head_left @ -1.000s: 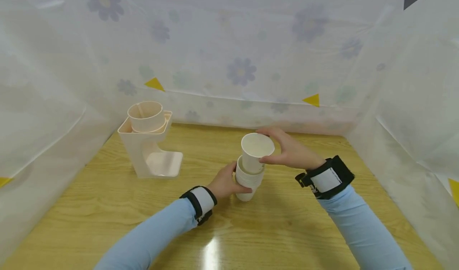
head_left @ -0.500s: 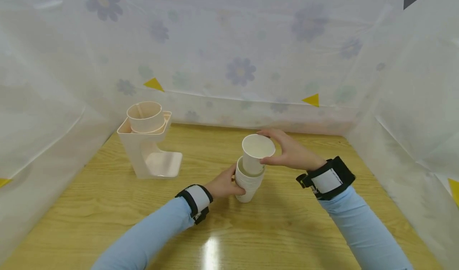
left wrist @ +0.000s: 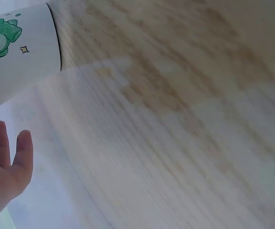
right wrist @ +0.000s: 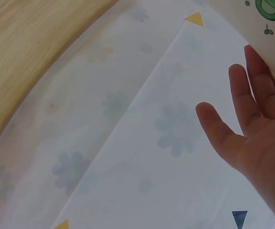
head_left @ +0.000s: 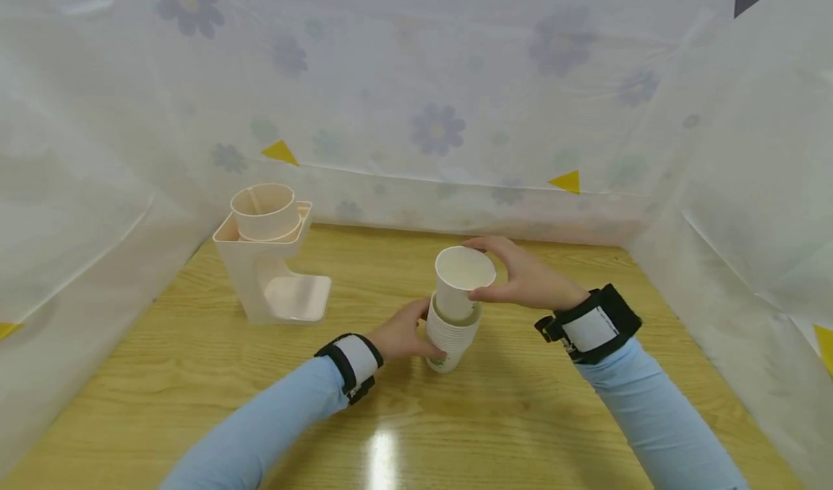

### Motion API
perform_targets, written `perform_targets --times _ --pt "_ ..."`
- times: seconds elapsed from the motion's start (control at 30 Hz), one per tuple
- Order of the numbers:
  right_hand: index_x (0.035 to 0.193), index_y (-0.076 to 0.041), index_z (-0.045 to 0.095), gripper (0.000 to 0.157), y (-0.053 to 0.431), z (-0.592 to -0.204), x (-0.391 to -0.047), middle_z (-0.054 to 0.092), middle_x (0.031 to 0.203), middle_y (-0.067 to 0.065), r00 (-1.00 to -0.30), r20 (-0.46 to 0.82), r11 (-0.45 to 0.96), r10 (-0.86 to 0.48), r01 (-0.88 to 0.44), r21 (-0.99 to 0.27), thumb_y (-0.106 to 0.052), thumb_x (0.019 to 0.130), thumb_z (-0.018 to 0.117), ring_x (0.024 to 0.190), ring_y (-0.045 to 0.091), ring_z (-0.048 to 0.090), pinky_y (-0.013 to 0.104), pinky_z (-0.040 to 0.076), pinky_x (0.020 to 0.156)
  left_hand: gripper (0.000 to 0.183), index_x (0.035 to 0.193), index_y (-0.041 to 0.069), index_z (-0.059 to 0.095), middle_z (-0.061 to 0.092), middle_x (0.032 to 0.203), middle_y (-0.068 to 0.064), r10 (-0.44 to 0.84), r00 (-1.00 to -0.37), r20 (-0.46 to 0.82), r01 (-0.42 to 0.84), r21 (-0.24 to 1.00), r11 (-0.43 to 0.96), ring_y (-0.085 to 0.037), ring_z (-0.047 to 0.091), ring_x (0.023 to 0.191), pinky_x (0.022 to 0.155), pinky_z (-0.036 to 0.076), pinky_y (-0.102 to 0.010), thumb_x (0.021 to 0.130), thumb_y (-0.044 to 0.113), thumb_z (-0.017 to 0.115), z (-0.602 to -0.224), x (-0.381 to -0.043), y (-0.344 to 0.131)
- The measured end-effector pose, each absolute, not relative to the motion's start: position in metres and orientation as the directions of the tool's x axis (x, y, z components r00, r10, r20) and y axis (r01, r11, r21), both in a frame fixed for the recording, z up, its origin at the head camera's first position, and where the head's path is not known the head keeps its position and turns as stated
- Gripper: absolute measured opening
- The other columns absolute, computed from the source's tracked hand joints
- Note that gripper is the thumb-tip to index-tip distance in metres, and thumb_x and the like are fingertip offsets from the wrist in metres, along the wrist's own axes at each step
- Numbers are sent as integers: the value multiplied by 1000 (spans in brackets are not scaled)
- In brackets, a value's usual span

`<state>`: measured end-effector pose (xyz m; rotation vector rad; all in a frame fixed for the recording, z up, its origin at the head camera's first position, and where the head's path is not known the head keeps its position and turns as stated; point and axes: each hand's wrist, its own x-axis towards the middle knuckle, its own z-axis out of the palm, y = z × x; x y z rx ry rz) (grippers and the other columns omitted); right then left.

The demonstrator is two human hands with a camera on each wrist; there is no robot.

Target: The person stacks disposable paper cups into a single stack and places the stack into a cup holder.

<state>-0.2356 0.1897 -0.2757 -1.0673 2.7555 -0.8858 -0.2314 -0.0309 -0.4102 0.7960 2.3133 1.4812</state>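
Note:
A stack of white paper cups (head_left: 454, 331) stands on the wooden table, right of the middle in the head view. My left hand (head_left: 405, 334) curves round its left side, with the thumb in front. In the left wrist view, a green cartoon print shows on a cup (left wrist: 20, 52), and the outer fingers of the left hand (left wrist: 6, 162) are off it. My right hand (head_left: 523, 277) pinches the upper paper cup (head_left: 455, 288) near its rim; the cup's base sits inside the top of the stack. The right wrist view has the right hand (right wrist: 259, 121) below a printed cup (right wrist: 261, 28).
A cream plastic holder (head_left: 244, 280) stands at the back left, with a round cup-like container (head_left: 265, 215) in its top and a flat tray foot (head_left: 299, 298). A flower-patterned white curtain (head_left: 390, 100) encloses the table (head_left: 195, 396) at the back and sides.
The left thumb has drawn back leftward along the stack. The upper cup and my right hand have sunk slightly and shifted a little left. The cream holder has stayed put.

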Motion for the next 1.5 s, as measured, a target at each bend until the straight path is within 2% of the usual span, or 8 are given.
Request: perform_targets --times 0.3,0.53,0.73,0.87,0.97,1.27,1.37,1.5 --pt "136 -1 46 72 190 -276 -235 46 138 23 -748 163 584 -643 -617 -527 -29 75 75 126 35 41 60 37 101 90 140 5 28 49 134 -15 540 -842 18 216 927 306 -29 48 119 102 39 -52 67 13 81 -413 -227 -24" --pt "139 0 41 77 190 -275 -235 47 135 21 -758 156 592 -634 -604 -534 -29 76 75 119 32 45 56 40 98 81 141 10 35 53 129 -12 607 -791 81 300 915 269 -24 47 114 103 35 -52 72 11 77 -417 -232 -29" --pt "141 -4 43 80 186 -276 -232 48 137 19 -770 151 661 -621 -617 -427 -44 77 70 120 31 45 54 43 96 84 140 6 30 49 133 -14 576 -817 27 251 916 314 -28 46 119 103 37 -53 72 16 77 -417 -231 -29" --pt "128 -7 56 75 178 -278 -230 60 118 11 -797 173 727 -578 -600 -333 -57 72 68 103 23 52 43 48 83 84 137 4 29 48 134 -17 554 -833 6 218 923 318 -30 47 121 102 39 -53 70 18 79 -417 -230 -27" --pt "118 -6 60 74 173 -278 -227 62 106 7 -814 200 757 -545 -580 -301 -60 69 69 92 20 52 38 48 75 85 137 4 30 50 133 -16 545 -838 12 223 920 323 -29 48 120 102 40 -52 69 18 80 -418 -230 -25" --pt "130 -1 52 82 165 -277 -219 55 121 14 -816 195 754 -545 -578 -313 -54 70 71 103 25 53 44 50 84 80 135 9 41 58 127 -12 580 -812 66 277 918 283 -24 53 116 103 40 -46 66 15 82 -417 -232 -21" --pt "131 -4 54 81 163 -275 -217 56 117 14 -817 206 767 -538 -576 -282 -54 70 71 99 25 53 44 50 81 79 134 10 43 59 126 -11 577 -814 66 277 917 287 -23 54 115 102 40 -45 66 15 82 -415 -231 -20" --pt "121 -7 61 74 162 -274 -215 58 108 12 -822 234 789 -519 -566 -238 -57 68 71 92 24 53 42 50 75 79 133 11 44 59 126 -11 575 -815 67 271 922 277 -22 54 114 103 40 -44 65 12 82 -414 -230 -20"
